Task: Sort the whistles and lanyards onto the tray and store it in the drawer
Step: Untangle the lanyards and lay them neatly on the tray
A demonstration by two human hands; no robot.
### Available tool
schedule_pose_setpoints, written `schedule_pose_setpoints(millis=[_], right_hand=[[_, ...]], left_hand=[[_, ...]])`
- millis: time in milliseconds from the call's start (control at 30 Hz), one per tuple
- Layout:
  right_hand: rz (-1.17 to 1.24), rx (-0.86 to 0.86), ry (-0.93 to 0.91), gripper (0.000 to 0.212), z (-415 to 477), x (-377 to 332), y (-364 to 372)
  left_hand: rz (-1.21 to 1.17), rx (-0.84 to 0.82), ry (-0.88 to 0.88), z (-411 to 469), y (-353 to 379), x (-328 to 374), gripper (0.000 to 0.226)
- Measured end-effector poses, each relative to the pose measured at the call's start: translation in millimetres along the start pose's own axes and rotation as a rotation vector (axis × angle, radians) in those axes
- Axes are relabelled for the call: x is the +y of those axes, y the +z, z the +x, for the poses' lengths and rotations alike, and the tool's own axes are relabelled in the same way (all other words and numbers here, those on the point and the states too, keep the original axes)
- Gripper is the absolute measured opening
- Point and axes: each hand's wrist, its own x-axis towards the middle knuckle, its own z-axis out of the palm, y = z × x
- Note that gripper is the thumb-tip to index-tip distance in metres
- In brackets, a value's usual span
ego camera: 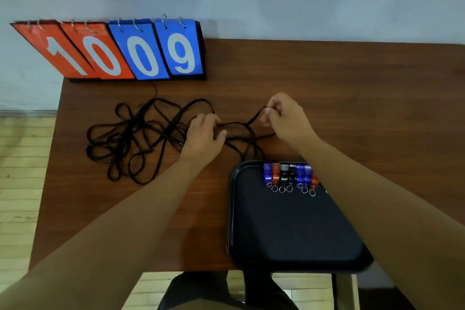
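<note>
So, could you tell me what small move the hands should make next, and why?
Probably draw the right hand rightward to free its pinched loop, while the left hand pins the tangled lanyards. The whistles already line the tray; no lanyard does.

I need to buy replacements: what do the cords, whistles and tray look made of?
Cords: thin black woven fabric, matte and limp, lying in loose loops. Whistles: glossy coloured plastic by their shine, with small metal rings. Tray: black, probably plastic, with a dull, slightly grainy surface and a smooth raised rim.
</note>
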Motion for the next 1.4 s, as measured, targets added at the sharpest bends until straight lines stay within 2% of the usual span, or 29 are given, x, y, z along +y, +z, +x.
schedule_pose_setpoints(millis=[67,133,200,267,400,467,633,800,967,1033,1100,1233,1300,1400], right_hand=[[-0.003,-0.114,-0.116,0.005,-10,-28,-10],[-0.016,-0.199,-0.199,0.004,-19,-54,-21],[0.055,-0.212,-0.230,0.006,-25,-75,-35],[0.156,-0.165,-0.228,0.008,-32,-90,-52],[0.207,-0.056,-0.218,0.010,-45,-101,-85],[0.106,-0.063,-0.241,0.010,-54,-101,-99],[-0.066,-0.046,-0.285,0.015,-82,-100,-128],[-0.122,-0.015,-0.282,0.013,-108,-102,-149],[-0.038,0.006,-0.270,0.008,-126,-103,-155],[0.096,0.061,-0.237,0.007,-133,-102,-151],[0.419,0.058,-0.176,0.009,-141,-104,-145],[0.899,-0.096,-0.195,0.021,-164,-108,-136],[1.034,-0.214,-0.235,0.021,-176,-109,-131],[1.052,-0.313,-0.297,0.018,-187,-104,-128]], left_hand=[[-0.140,0.005,0.052,-1,-17,19,0.050],[-0.293,-0.085,0.117,-2,-34,44,0.057],[-0.464,-0.186,0.106,-2,-49,64,0.041],[-0.526,-0.232,0.103,-3,-63,76,0.020],[-0.574,-0.123,0.103,-14,-91,89,0.023],[-0.516,-0.093,0.103,-20,-106,98,0.024],[-0.165,-0.133,0.162,-30,-142,121,0.025],[-0.145,-0.096,0.212,-57,-176,166,0.014],[-0.203,0.054,0.325,-76,-199,200,0.010],[-0.284,0.088,0.340,-85,-205,217,0.013],[-0.369,0.102,0.360,-94,-210,232,0.016],[-0.547,0.084,0.396,-105,-212,256,0.019],[-0.743,0.042,0.363,-110,-211,267,0.027],[-0.990,-0.046,0.332,-117,-208,281,0.024]])
